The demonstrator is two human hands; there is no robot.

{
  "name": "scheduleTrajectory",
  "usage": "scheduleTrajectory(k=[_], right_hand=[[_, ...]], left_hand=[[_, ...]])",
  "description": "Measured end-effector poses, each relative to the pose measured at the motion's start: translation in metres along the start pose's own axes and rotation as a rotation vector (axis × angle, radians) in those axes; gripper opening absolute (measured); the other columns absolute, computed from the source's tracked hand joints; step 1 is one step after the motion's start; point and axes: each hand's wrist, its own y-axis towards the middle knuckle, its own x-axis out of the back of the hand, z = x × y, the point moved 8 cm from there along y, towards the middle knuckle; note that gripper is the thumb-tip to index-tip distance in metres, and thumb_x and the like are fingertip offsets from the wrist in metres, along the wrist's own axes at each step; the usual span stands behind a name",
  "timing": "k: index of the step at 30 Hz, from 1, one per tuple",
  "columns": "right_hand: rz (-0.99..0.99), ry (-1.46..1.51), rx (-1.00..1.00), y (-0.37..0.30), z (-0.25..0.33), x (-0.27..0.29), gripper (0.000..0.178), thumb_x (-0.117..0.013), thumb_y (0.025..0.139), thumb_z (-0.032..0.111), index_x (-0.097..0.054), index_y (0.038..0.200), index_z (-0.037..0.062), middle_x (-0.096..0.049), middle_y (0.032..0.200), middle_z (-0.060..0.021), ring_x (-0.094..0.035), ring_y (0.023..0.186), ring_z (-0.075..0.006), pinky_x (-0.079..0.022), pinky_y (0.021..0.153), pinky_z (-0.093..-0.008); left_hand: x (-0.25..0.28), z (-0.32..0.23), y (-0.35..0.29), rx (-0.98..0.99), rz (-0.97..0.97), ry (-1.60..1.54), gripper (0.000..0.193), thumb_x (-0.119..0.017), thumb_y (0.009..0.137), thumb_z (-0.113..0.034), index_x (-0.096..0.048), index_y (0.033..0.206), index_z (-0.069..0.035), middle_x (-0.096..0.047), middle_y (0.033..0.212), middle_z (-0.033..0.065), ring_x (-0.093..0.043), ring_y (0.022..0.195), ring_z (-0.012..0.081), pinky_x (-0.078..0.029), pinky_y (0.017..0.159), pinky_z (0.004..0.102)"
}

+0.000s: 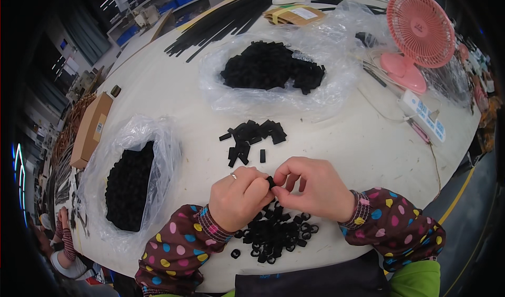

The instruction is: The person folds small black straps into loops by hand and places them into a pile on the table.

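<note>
One black piece (pixel 271 182), between left hand (pixel 236 198) and right hand (pixel 317 188), both pinching it

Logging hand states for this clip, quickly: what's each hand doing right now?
Left hand: closed, holding a small black piece.
Right hand: curled, at the same piece; whether it grips it cannot be told.

Your left hand (pixel 238 197) and your right hand (pixel 316 189) together hold one small black piece (pixel 271 182) near the pile of black rings (pixel 271 231) on the white table (pixel 379 150).
</note>
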Motion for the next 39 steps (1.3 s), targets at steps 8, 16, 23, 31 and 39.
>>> scheduleTrajectory(k=[8,16,23,31,39], right_hand=[[0.188,0.359,-0.215,0.000,-0.022,-0.007,0.009,-0.064,0.077,0.007,-0.058,0.081,0.0022,-0.060,0.074,0.0007,-0.057,0.066,-0.0051,-0.045,0.056,-0.0196],[0.335,0.675,-0.351,-0.001,-0.025,-0.013,0.009,-0.063,0.080,0.009,-0.059,0.082,0.0010,-0.062,0.075,-0.0020,-0.060,0.064,-0.0079,-0.046,0.059,-0.0198],[0.009,0.164,-0.049,-0.001,-0.010,0.005,0.012,-0.065,0.076,0.009,-0.056,0.081,0.0034,-0.063,0.072,-0.0023,-0.063,0.062,-0.0115,-0.047,0.053,-0.0229],[-0.384,-0.293,0.370,-0.015,0.025,0.012,0.016,-0.067,0.071,0.010,-0.052,0.075,0.0094,-0.057,0.066,-0.0005,-0.058,0.055,-0.0179,-0.044,0.047,-0.0276],[-0.303,-0.343,0.467,-0.014,0.035,0.005,0.014,-0.065,0.073,0.010,-0.052,0.076,0.0082,-0.055,0.071,-0.0027,-0.058,0.058,-0.0177,-0.043,0.048,-0.0286]], left_hand=[[-0.010,0.019,-0.002,0.356,0.075,-0.493,0.019,-0.069,0.071,-0.002,-0.053,0.080,-0.004,-0.059,0.083,0.0066,-0.062,0.071,0.0184,-0.051,0.062,0.0234],[-0.051,0.034,-0.027,1.085,0.397,-1.464,0.016,-0.059,0.089,-0.015,-0.053,0.095,0.000,-0.059,0.091,0.0048,-0.063,0.082,0.0134,-0.052,0.078,0.0246],[-0.054,0.032,-0.026,0.975,0.418,-1.510,0.014,-0.062,0.087,-0.009,-0.053,0.094,-0.001,-0.060,0.092,0.0050,-0.062,0.083,0.0118,-0.052,0.078,0.0241],[-0.014,0.024,-0.008,0.520,-0.002,-0.741,0.014,-0.064,0.075,0.004,-0.054,0.084,0.001,-0.062,0.081,0.0054,-0.062,0.077,0.0089,-0.054,0.071,0.0248],[-0.011,0.031,-0.013,0.564,-0.107,-0.757,0.012,-0.062,0.074,0.004,-0.053,0.079,-0.001,-0.062,0.075,0.0055,-0.063,0.070,0.0097,-0.053,0.068,0.0241]])
